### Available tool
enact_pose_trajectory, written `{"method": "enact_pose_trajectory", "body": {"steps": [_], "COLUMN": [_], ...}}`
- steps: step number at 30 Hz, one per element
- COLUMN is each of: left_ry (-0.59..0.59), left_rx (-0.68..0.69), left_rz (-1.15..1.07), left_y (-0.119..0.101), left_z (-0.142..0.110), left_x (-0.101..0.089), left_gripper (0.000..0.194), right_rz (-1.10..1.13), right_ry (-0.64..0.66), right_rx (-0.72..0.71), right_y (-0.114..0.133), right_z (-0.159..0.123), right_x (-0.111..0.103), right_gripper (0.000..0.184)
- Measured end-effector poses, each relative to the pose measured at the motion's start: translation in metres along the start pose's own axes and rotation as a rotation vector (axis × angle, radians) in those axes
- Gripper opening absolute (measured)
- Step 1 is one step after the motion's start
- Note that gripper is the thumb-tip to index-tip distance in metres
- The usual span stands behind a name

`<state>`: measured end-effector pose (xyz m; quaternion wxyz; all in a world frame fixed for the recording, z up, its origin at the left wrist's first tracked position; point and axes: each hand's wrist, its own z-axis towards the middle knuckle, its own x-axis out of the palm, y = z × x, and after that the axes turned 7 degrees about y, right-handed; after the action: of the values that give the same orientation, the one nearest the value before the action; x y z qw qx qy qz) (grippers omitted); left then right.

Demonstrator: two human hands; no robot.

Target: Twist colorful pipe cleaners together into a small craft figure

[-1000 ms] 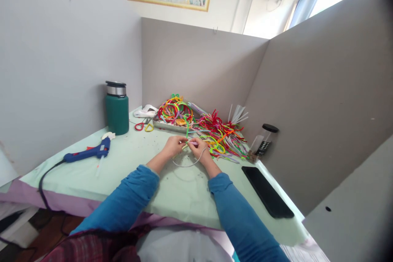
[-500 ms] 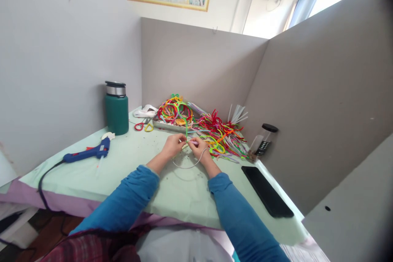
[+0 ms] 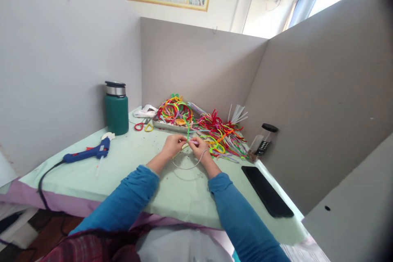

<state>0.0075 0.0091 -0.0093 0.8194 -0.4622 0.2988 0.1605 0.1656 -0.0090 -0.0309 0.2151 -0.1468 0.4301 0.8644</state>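
Middle of the bench (image 3: 181, 196): a stem piece (image 3: 188, 136) of thin, bendable strands, held just above the surface between both hands. Nearest part a slim pale loop (image 3: 188, 168), bowing toward the person. Left hand (image 3: 173, 146) and right hand (image 3: 199, 148) almost meet; fingers of each pinched together on the piece. Lilac bit (image 3: 194, 142) at the right fingers; bright green strand (image 3: 188, 127) rising between. Farther, right: clear jar (image 3: 265, 141), black lid, contents hard to tell. Left: green bottle (image 3: 116, 113), upright, lidded. Beyond: shallow metal tray (image 3: 172, 126), heaped with red, orange and green loops (image 3: 173, 109).
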Motion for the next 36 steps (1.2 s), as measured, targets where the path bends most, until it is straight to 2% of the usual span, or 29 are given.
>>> {"method": "enact_pose_trajectory", "body": {"steps": [11,25,32,34,36], "left_ry": [0.057,0.058,0.024,-0.001,-0.033], "left_rx": [-0.052,-0.003,-0.040,-0.042,-0.047], "left_rz": [-0.042,0.037,0.036,0.045,0.051], "left_y": [0.0024,0.0003,-0.0030,-0.0014,0.0003], "left_z": [0.0025,0.0030,0.0035,0.0044,0.0052], "left_x": [0.0002,-0.0016,-0.0039,-0.0037,-0.0032], "left_gripper": [0.021,0.019,0.020,0.020,0.020], "right_rz": [0.008,0.027,0.142,0.186,0.205], "right_ry": [0.019,0.049,0.004,0.007,0.026], "right_rx": [-0.007,-0.006,0.008,0.018,0.023], "right_y": [-0.0008,-0.0023,-0.0004,0.0000,-0.0004], "right_z": [0.0001,-0.0012,0.0007,0.0010,0.0013], "right_x": [-0.0003,0.0001,0.0025,0.0033,0.0039], "right_gripper": [0.018,0.021,0.053,0.056,0.048]}}
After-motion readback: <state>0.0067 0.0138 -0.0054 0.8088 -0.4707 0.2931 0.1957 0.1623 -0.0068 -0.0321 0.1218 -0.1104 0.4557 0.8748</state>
